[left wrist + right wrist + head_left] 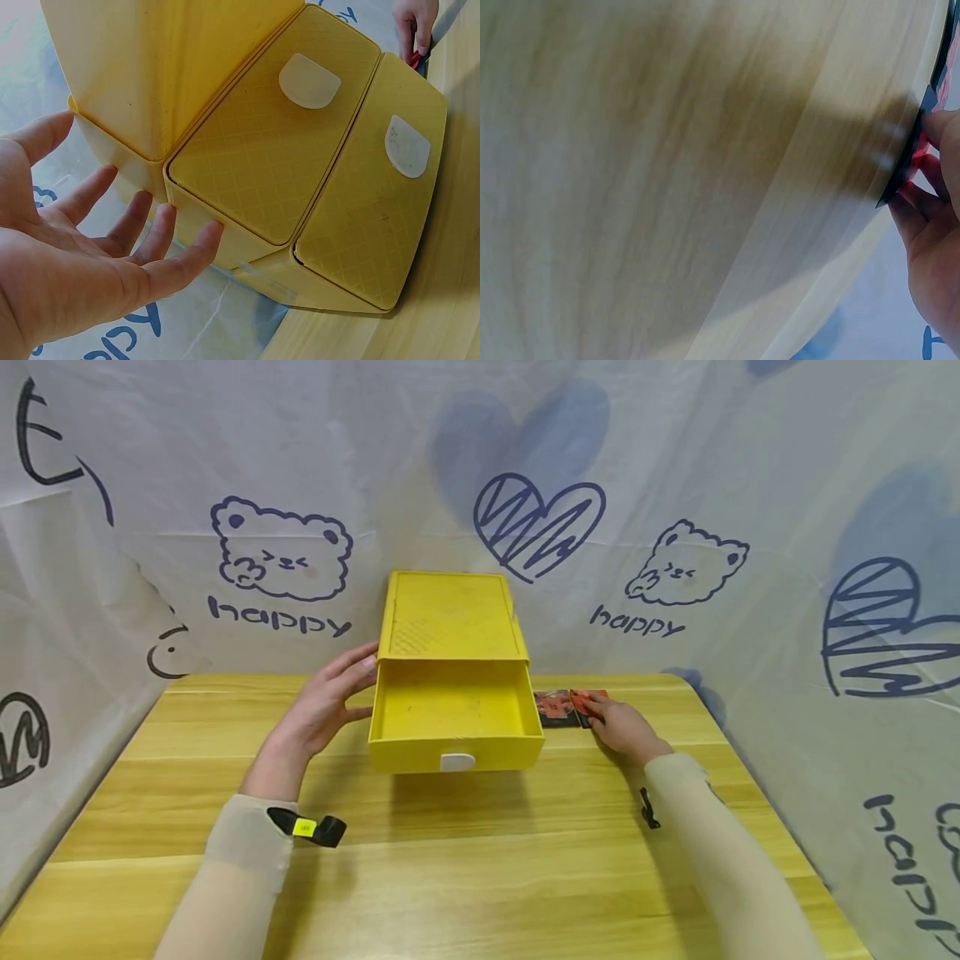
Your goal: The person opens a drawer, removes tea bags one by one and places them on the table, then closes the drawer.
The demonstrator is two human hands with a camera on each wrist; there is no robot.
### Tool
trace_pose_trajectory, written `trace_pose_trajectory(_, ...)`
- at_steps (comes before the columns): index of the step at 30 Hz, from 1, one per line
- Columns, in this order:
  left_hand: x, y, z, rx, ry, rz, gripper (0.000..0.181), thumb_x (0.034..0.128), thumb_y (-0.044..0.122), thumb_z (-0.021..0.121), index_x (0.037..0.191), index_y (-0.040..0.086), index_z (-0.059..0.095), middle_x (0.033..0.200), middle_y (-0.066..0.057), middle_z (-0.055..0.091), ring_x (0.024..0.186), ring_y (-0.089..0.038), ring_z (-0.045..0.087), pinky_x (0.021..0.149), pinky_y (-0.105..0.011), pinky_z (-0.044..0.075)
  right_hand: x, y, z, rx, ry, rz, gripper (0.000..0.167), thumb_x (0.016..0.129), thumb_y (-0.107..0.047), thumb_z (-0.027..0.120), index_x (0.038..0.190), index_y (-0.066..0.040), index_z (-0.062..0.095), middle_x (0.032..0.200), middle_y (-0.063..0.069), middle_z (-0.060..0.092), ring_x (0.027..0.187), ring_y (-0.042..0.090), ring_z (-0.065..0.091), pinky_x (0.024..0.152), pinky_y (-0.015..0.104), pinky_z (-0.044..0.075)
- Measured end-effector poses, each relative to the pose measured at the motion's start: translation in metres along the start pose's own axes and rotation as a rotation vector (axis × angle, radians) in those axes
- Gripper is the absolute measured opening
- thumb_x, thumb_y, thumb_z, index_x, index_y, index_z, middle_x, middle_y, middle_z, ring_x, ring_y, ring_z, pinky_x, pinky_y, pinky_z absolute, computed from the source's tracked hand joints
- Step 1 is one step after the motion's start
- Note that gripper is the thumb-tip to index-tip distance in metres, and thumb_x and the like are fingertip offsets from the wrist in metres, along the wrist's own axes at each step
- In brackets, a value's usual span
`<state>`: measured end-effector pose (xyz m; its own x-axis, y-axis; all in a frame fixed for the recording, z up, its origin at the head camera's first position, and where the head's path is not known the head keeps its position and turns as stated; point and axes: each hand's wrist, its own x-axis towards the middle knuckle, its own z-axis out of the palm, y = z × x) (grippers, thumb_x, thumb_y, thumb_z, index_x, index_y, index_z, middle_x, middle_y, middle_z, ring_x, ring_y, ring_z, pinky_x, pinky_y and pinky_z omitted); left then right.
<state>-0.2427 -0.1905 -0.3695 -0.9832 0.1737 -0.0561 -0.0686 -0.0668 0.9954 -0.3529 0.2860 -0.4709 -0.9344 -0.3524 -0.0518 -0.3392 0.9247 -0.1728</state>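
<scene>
A yellow drawer cabinet [453, 614] stands at the back of the table, its top drawer [456, 755] pulled out with a bare floor showing inside. My left hand [318, 710] is at the cabinet's left side, fingers spread. In the left wrist view that hand [112, 240] has its fingertips against the side wall, below the pulled-out drawer. To the right of the cabinet lie two flat red-and-black packets, one [555, 708] partly hidden by the drawer. My right hand [626, 728] pinches the other packet [587, 700]; the right wrist view shows its dark edge [909, 161] between thumb and fingers.
Two lower drawers with white handles are closed in the left wrist view, the middle one [277, 142] and the bottom one [367, 202]. The wooden table [465, 885] extends in front of the cabinet. Behind it hangs a printed white cloth [420, 468].
</scene>
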Motion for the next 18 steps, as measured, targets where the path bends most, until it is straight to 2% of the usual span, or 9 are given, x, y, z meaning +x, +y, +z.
trace_pose_trajectory(6,0.000,0.000,0.000,0.002,-0.001,0.004,0.069,0.1058,0.046,0.058,0.164,0.019,0.033,0.169,-0.007,0.030,0.151,-0.036,0.030,0.117,-0.067,0.033,-0.001,-0.001,-0.002,0.002,0.020,-0.024,0.052,0.107,-0.014,0.055,0.156,0.000,0.043,0.160,0.024,0.041,0.128,0.051,0.056,0.108,0.061,0.046)
trace_pose_trajectory(11,0.000,-0.001,0.000,0.002,-0.003,0.007,0.068,0.1063,0.045,0.057,0.164,0.019,0.033,0.169,-0.008,0.030,0.151,-0.036,0.030,0.117,-0.067,0.033,-0.006,0.001,-0.008,0.046,0.070,-0.024,0.052,0.108,-0.013,0.053,0.157,0.000,0.040,0.162,0.024,0.038,0.136,0.051,0.049,0.114,0.061,0.040)
trace_pose_trajectory(13,-0.001,-0.001,0.000,0.001,-0.004,0.008,0.068,0.1065,0.044,0.057,0.165,0.019,0.032,0.169,-0.008,0.029,0.152,-0.036,0.028,0.117,-0.068,0.032,-0.008,0.002,-0.012,0.060,0.108,-0.032,0.052,0.108,-0.012,0.052,0.157,0.001,0.040,0.162,0.023,0.037,0.141,0.049,0.044,0.117,0.059,0.036)
trace_pose_trajectory(18,-0.001,-0.001,0.001,0.000,-0.004,0.010,0.068,0.1065,0.044,0.057,0.165,0.018,0.032,0.169,-0.008,0.029,0.152,-0.036,0.028,0.117,-0.068,0.032,-0.012,0.007,-0.021,0.083,0.245,-0.071,0.052,0.106,-0.007,0.055,0.155,0.003,0.043,0.159,0.024,0.043,0.142,0.046,0.044,0.117,0.058,0.037)
